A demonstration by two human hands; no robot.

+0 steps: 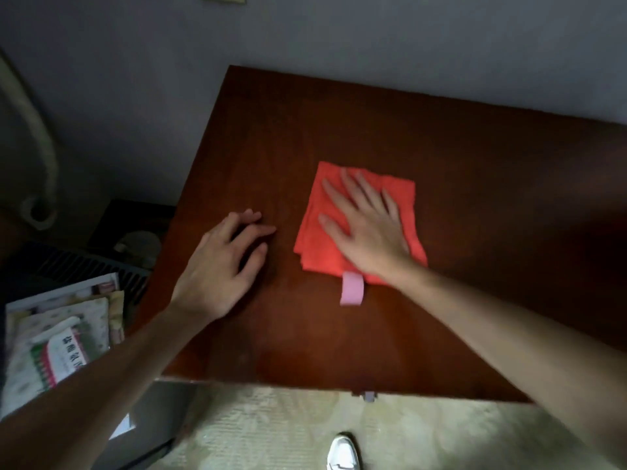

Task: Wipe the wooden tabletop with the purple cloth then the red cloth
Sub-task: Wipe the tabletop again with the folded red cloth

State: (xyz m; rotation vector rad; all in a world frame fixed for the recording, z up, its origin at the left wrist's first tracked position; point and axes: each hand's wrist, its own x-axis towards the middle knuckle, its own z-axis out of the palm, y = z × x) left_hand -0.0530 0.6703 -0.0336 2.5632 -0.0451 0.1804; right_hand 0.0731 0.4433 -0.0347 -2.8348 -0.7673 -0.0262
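The red cloth (356,228), a folded, nappy square with a pink loop tab (352,288) at its near edge, is laid flat on the dark, smooth wooden bench (475,198). It is pressed under the right hand (364,225), whose grip is released, fingers spread. The left hand (222,262) is rested on bare wood beside it, fingers loosely curled, nothing grasped.
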